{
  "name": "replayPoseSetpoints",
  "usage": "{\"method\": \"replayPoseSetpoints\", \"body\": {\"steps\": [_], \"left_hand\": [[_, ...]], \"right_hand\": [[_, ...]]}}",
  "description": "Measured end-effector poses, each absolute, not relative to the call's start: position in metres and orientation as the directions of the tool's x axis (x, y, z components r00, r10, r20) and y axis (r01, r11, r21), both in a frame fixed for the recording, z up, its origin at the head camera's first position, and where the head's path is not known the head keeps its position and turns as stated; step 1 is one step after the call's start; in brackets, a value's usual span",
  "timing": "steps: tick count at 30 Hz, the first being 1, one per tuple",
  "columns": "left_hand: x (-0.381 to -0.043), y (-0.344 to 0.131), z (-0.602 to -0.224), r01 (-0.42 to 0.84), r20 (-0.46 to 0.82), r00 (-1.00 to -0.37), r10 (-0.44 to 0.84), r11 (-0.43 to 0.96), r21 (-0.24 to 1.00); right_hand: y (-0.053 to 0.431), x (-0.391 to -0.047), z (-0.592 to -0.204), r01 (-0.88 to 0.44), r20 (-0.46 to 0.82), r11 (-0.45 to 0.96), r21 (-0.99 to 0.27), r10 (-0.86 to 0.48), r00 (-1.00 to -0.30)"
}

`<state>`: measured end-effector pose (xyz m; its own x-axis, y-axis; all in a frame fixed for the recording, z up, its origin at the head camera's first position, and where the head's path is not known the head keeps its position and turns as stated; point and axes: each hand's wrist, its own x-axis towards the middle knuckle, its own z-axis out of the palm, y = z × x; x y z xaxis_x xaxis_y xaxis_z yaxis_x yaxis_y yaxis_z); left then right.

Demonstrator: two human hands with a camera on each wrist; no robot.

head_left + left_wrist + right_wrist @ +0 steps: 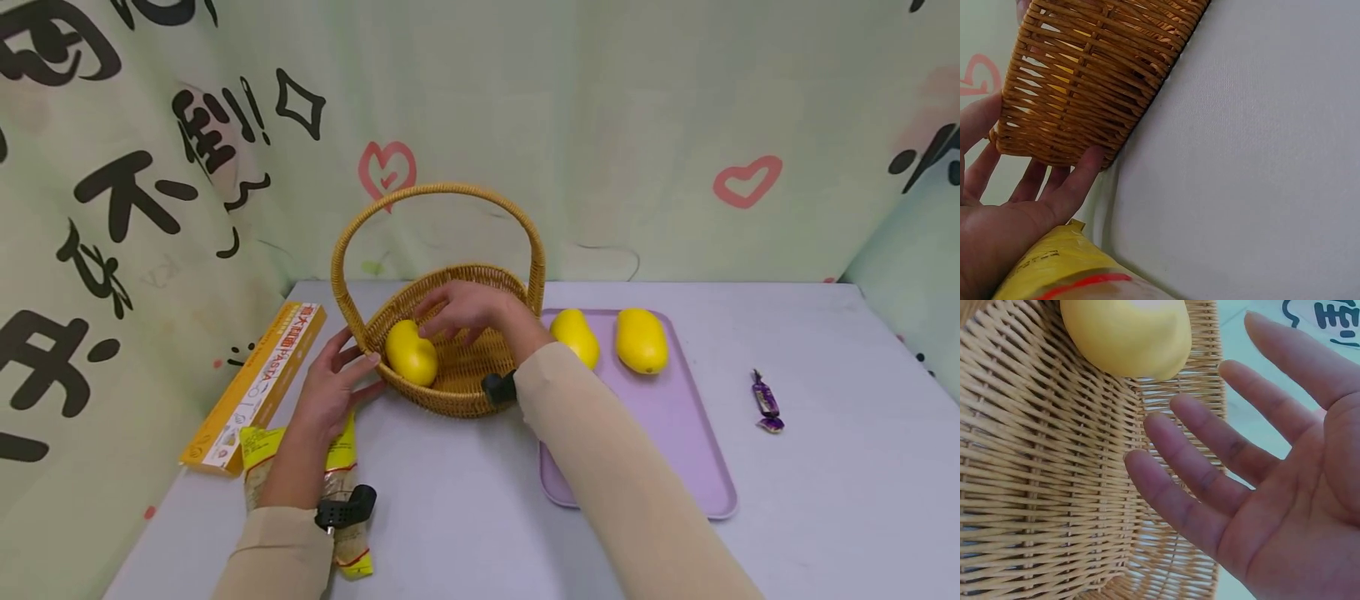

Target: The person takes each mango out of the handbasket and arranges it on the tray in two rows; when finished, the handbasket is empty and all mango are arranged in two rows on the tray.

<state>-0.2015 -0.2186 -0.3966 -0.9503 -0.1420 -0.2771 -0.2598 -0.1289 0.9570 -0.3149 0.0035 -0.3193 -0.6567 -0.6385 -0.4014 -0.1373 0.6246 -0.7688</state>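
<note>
A brown wicker basket (457, 404) with a tall arched handle stands near the back of the table. Inside it, at the left, lies a yellow mango (411, 357). My right hand (474, 305) hovers over the basket opening beside that mango; in the right wrist view its fingers are spread and loosely bent, apart from the mango (1129, 337). With its fingers spread, my left hand (326, 390) touches the basket's left side, thumb near the rim. The left wrist view shows fingertips (1091, 159) against the woven wall (1104, 81).
On a lilac tray (667, 442) to the right lie two more mangoes, one (576, 337) beside the other (642, 342). A purple-wrapped candy (766, 402) is farther right. At the left are an orange pasta box (255, 387) and a yellow-ended packet (341, 479) beneath my left forearm.
</note>
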Motion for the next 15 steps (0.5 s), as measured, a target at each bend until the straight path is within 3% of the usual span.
{"method": "replayPoseSetpoints", "body": {"steps": [15], "left_hand": [[-0.200,-0.219,-0.396,-0.261,-0.278,-0.949,-0.150,-0.119,0.958]], "right_hand": [[-0.020,-0.315,-0.331,-0.096,-0.509,0.697,-0.711,-0.603,-0.614]]}}
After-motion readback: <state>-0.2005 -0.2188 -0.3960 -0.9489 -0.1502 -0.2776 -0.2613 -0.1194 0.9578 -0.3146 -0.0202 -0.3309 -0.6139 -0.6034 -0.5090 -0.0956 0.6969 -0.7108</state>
